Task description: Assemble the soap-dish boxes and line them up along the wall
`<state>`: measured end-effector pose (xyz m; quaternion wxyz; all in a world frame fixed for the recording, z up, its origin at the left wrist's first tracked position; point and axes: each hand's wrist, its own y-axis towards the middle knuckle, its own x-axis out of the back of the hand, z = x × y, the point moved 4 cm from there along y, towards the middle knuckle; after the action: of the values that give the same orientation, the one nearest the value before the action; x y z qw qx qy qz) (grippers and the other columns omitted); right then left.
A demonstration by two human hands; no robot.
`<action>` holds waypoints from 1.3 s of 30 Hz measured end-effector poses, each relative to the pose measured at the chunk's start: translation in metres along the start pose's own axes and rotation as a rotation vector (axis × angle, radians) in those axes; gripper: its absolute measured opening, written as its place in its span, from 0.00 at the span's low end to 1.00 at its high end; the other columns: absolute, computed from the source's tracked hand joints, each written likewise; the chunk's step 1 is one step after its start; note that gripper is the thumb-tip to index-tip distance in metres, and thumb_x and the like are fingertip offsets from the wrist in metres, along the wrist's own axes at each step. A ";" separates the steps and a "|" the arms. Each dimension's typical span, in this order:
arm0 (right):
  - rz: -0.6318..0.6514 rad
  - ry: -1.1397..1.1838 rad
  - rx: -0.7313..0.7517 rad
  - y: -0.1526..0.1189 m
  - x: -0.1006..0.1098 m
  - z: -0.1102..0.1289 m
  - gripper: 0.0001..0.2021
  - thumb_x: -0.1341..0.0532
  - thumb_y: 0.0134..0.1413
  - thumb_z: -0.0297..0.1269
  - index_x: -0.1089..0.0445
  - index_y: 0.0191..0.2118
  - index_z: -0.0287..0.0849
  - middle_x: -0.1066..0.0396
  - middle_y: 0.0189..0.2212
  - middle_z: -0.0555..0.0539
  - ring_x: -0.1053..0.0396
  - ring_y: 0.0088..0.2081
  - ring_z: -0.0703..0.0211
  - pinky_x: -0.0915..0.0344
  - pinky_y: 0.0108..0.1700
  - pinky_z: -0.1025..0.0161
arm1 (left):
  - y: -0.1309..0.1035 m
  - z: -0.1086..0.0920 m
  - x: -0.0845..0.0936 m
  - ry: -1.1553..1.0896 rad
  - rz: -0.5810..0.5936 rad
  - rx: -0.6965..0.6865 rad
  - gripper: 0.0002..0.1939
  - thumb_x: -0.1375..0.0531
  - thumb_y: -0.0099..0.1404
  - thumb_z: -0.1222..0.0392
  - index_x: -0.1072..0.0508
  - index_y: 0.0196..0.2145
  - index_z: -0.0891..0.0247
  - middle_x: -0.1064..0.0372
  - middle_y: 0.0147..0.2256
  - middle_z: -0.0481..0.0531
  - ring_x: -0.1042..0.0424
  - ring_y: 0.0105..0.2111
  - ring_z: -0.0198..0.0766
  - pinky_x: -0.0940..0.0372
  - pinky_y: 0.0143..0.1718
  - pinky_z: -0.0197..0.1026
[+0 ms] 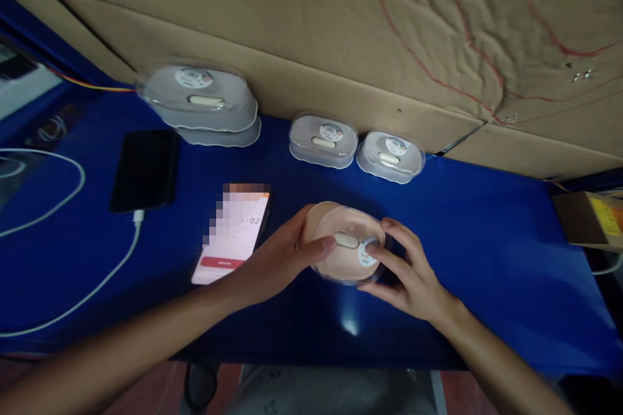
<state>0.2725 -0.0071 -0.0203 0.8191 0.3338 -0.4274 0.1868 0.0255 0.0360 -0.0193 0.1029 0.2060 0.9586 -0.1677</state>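
Over the blue table I hold an oval food container [335,262] between both hands. Its body is peach-coloured, and its clear lid carries a pale oblong tab and a round sticker. My left hand [296,249] grips the left end, thumb on the lid close to the tab. My right hand [409,269] curls round the other end, one finger pressing on the sticker. Whether the lid is fully seated, I cannot tell. Behind stand two similar grey containers, a middle one [316,152] and a right one [384,168]. A stack of larger grey containers [209,104] sits further left.
A lit phone [238,233] lies just left of my hands. Beyond it a dark phone [146,168] is plugged into a white cable [119,266]. Brown cardboard [292,26] lines the back of the blue table [487,240]. An open carton [579,217] stands at the right edge.
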 end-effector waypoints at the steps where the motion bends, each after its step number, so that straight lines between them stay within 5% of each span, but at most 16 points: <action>1: 0.004 -0.002 0.003 0.001 0.001 0.001 0.39 0.27 0.63 0.43 0.41 0.75 0.55 0.39 0.71 0.37 0.38 0.72 0.29 0.29 0.67 0.30 | 0.000 0.003 0.001 -0.010 -0.008 0.003 0.32 0.30 0.67 0.37 0.25 0.61 0.56 0.25 0.61 0.59 0.30 0.63 0.59 0.39 0.64 0.54; 10: 0.002 -0.001 0.072 0.007 0.004 0.006 0.46 0.27 0.63 0.42 0.51 0.80 0.51 0.45 0.74 0.37 0.43 0.74 0.31 0.32 0.70 0.30 | 0.000 0.008 -0.003 -0.186 -0.056 0.139 0.33 0.26 0.62 0.37 0.25 0.57 0.57 0.23 0.57 0.58 0.29 0.61 0.58 0.34 0.53 0.47; 16: 0.006 0.176 -0.061 0.005 0.000 0.001 0.39 0.32 0.68 0.51 0.47 0.78 0.55 0.47 0.76 0.38 0.46 0.76 0.32 0.36 0.72 0.32 | 0.001 0.008 -0.006 -0.295 -0.066 0.206 0.33 0.27 0.62 0.38 0.26 0.57 0.57 0.22 0.55 0.58 0.26 0.57 0.55 0.32 0.47 0.44; 20: -0.107 0.494 -0.336 0.000 -0.007 -0.013 0.40 0.38 0.70 0.60 0.50 0.78 0.54 0.46 0.77 0.38 0.42 0.76 0.37 0.36 0.73 0.38 | -0.003 0.005 -0.003 -0.233 0.002 0.079 0.35 0.24 0.58 0.41 0.27 0.58 0.54 0.24 0.56 0.57 0.27 0.57 0.54 0.32 0.47 0.42; 26: -0.086 0.895 -0.501 -0.002 -0.016 -0.022 0.33 0.33 0.70 0.52 0.41 0.75 0.59 0.29 0.69 0.45 0.28 0.67 0.46 0.27 0.67 0.49 | -0.012 0.003 0.002 -0.132 0.208 -0.105 0.35 0.24 0.61 0.56 0.32 0.63 0.47 0.31 0.50 0.50 0.29 0.45 0.40 0.33 0.43 0.37; 34: -0.104 0.817 -0.497 -0.005 -0.010 -0.027 0.36 0.30 0.65 0.56 0.38 0.74 0.58 0.28 0.67 0.45 0.27 0.66 0.45 0.26 0.66 0.48 | -0.011 0.004 0.005 -0.107 0.283 -0.121 0.36 0.24 0.62 0.59 0.32 0.63 0.43 0.33 0.48 0.47 0.31 0.41 0.35 0.35 0.40 0.33; 39: -0.112 0.726 -0.472 -0.003 -0.011 -0.029 0.35 0.41 0.71 0.62 0.45 0.76 0.58 0.32 0.71 0.43 0.29 0.68 0.43 0.27 0.66 0.46 | -0.002 0.006 0.002 -0.254 0.113 0.028 0.36 0.21 0.57 0.49 0.28 0.59 0.50 0.27 0.53 0.50 0.27 0.53 0.45 0.32 0.48 0.38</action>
<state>0.2850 0.0111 -0.0423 0.9790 0.0727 -0.1240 0.1446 0.0238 0.0333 -0.0245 0.2299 0.2381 0.9223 -0.1996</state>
